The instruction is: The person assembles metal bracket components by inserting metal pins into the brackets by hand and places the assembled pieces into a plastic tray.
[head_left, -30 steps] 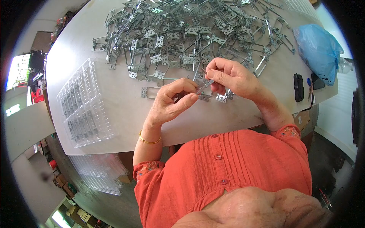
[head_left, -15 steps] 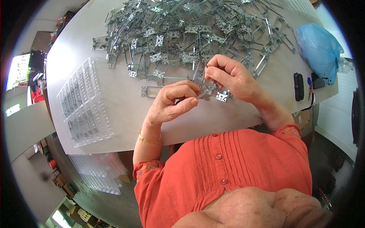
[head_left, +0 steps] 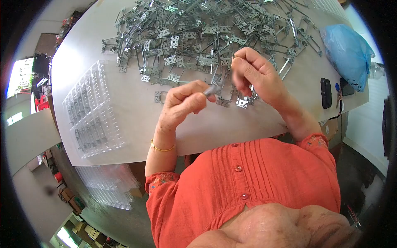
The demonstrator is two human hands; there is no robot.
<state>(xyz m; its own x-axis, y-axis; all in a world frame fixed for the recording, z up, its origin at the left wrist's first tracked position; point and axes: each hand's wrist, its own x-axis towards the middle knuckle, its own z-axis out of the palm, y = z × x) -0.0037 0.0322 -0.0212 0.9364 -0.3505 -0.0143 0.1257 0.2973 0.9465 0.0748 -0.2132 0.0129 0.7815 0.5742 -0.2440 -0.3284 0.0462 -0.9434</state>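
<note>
My left hand [head_left: 184, 101] pinches a small grey metal part [head_left: 213, 89], blurred, between thumb and forefinger. To its right and slightly higher, my right hand [head_left: 257, 76] is closed in a pinch; a thin tip shows at its fingertips, too small to name. The two hands are apart. Beyond them lies a large heap of metal brackets with rods [head_left: 198, 35]. A shiny bracket [head_left: 242, 102] rests on the table just below my right hand, and another bracket end [head_left: 158, 97] lies left of my left hand.
Clear plastic trays [head_left: 93, 111] holding metal parts lie on the table [head_left: 136, 136] at the left. More clear trays [head_left: 108, 188] are below the table edge. At the right are a blue plastic bag [head_left: 346, 53], a black case [head_left: 326, 93] and a dark phone-like object [head_left: 346, 87].
My right hand has moved up and away from my left hand. The part in my left hand has tilted upward and separated from my right fingers.
</note>
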